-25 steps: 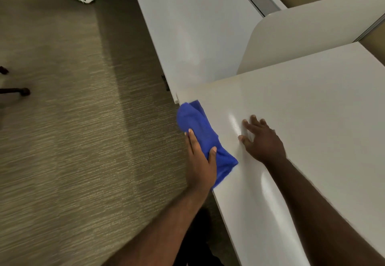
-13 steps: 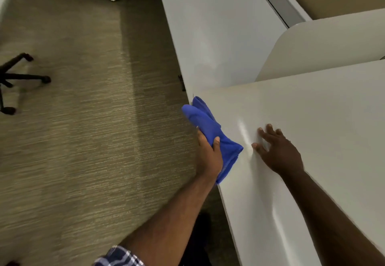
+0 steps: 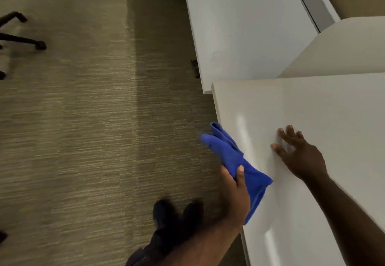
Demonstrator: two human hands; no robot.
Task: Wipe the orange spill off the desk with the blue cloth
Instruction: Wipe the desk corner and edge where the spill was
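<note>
My left hand [image 3: 235, 190] grips the blue cloth [image 3: 233, 157] at the left edge of the white desk [image 3: 323, 109]. The cloth is bunched and hangs partly over that edge, its far end sticking out above the carpet. My right hand [image 3: 298, 153] rests on the desk top with its fingers spread, a little to the right of the cloth. I see no orange spill on the desk surface.
A second white desk [image 3: 239, 26] with a grey cable hatch [image 3: 312, 3] lies beyond, and a curved divider panel [image 3: 343, 49] stands between the desks. Black chair legs [image 3: 23, 38] sit on the carpet at far left. My dark shoes [image 3: 177, 213] are below the cloth.
The cloth and my left hand have slid back along the desk edge, away from the corner towards me. My right hand stays flat on the desk. The view shifted down, showing my shoes.
</note>
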